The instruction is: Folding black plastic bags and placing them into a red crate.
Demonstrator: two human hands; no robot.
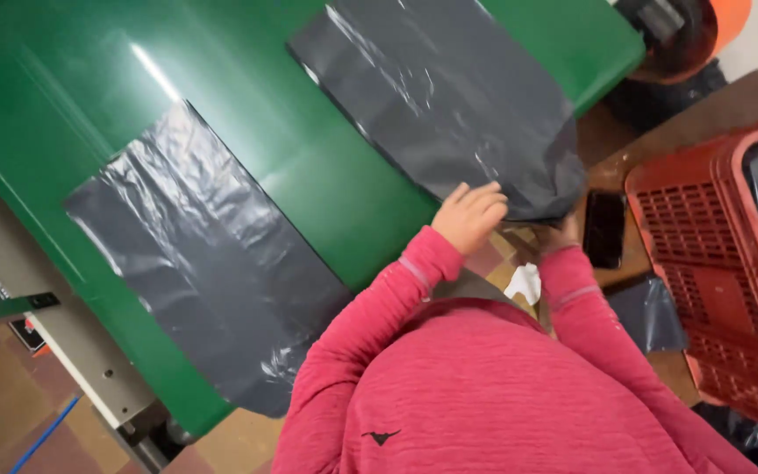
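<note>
Two grey bags lie flat on the green table (326, 175): bag one (212, 263) at centre left, bag two (449, 96) at upper centre. The left hand (471, 215) presses bag two's near edge, fingers together. The right hand (561, 233) sits under that edge; its grip cannot be told. One red crate (704, 263) stands at right, one black phone (604, 228) beside it.
</note>
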